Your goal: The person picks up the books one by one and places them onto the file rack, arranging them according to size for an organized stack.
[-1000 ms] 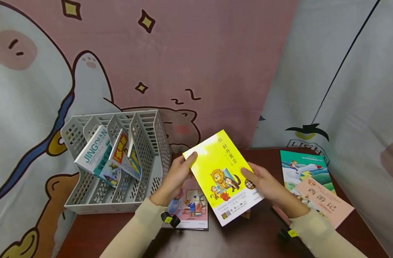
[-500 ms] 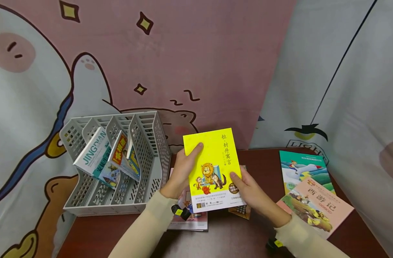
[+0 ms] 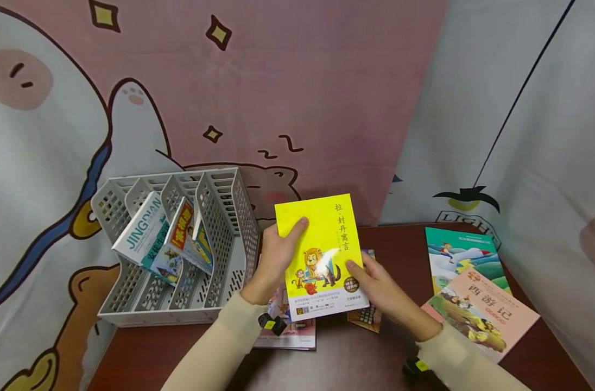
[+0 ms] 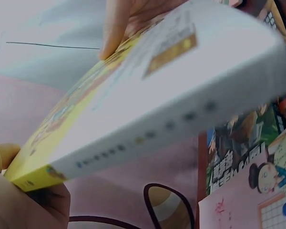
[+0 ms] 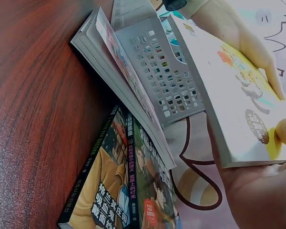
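Observation:
A yellow book (image 3: 317, 233) with a lion drawing and a white lower band is held up over the table, cover facing me. My left hand (image 3: 277, 259) grips its left edge, thumb flat on the cover and fingers behind. At the lower right edge my right hand (image 3: 387, 290) pinches it, thumb near the round badge. In the left wrist view the spine of the yellow book (image 4: 148, 129) shows, and in the right wrist view its page edge. Under it lie a pink picture book (image 3: 297, 334) and dark-covered comic books (image 5: 148, 176), partly hidden.
A grey slotted file rack (image 3: 180, 315) stands at the left, with a white JINGDIAN book (image 3: 146, 231) and other books leaning in its slots. On the right, a pink book (image 3: 488, 315) overlaps a green book (image 3: 461, 244) on the dark red table (image 3: 346, 369).
The yellow book has turned from a tilt to nearly upright and shifted slightly left, with both hands still holding it. In the last half second it barely moves.

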Motion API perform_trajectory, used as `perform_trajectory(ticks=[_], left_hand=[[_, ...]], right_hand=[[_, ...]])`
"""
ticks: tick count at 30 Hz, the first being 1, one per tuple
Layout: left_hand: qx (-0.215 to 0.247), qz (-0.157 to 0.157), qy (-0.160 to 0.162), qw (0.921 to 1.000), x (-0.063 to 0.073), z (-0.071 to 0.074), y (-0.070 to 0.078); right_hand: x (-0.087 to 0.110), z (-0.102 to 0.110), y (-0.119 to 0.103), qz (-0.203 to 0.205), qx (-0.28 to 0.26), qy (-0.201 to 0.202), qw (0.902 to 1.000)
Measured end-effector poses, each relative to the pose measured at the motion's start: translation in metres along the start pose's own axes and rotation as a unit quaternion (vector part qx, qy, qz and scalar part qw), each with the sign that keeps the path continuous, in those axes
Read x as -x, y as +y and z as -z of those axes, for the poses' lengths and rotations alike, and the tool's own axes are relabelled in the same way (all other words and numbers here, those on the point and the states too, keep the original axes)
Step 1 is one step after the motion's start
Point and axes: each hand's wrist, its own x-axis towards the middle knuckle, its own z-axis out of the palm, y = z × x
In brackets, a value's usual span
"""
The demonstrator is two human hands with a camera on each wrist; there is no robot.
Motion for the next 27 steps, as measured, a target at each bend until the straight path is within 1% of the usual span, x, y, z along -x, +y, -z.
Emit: perform_trajectory(ticks=[6, 9, 12, 15, 18, 22, 24, 27], left_hand=[[-0.033, -0.051, 0.014, 0.9981, 0.008, 0.002, 0.007], [-0.05, -0.083, 0.027, 0.995, 0.013, 0.006, 0.009], [-0.063, -0.107, 0.044, 0.9912, 0.018, 0.013, 0.008], [-0.066, -0.122, 0.056, 0.9887, 0.022, 0.021, 0.007], [-0.069, -0.14, 0.064, 0.9857, 0.024, 0.028, 0.006], [-0.077, -0.164, 0.089, 0.9793, 0.027, 0.039, 0.007], [-0.083, -0.173, 0.105, 0.9757, 0.03, 0.045, 0.009], [-0.09, -0.179, 0.125, 0.9717, 0.035, 0.055, 0.012]], right_hand=[[-0.002, 0.0, 0.001, -0.005, 0.009, -0.001, 0.9999], [-0.003, 0.001, 0.002, -0.009, 0.021, 0.009, 0.9997], [-0.004, 0.002, 0.003, -0.01, 0.034, 0.018, 0.9992], [-0.004, 0.004, 0.005, -0.013, 0.035, 0.019, 0.9991], [-0.003, 0.005, 0.005, -0.027, 0.027, 0.025, 0.9989], [-0.003, 0.005, 0.004, -0.044, 0.007, 0.023, 0.9987], [-0.004, 0.005, 0.005, -0.043, 0.003, 0.017, 0.9989], [-0.006, 0.005, 0.005, -0.027, 0.005, 0.004, 0.9996]])
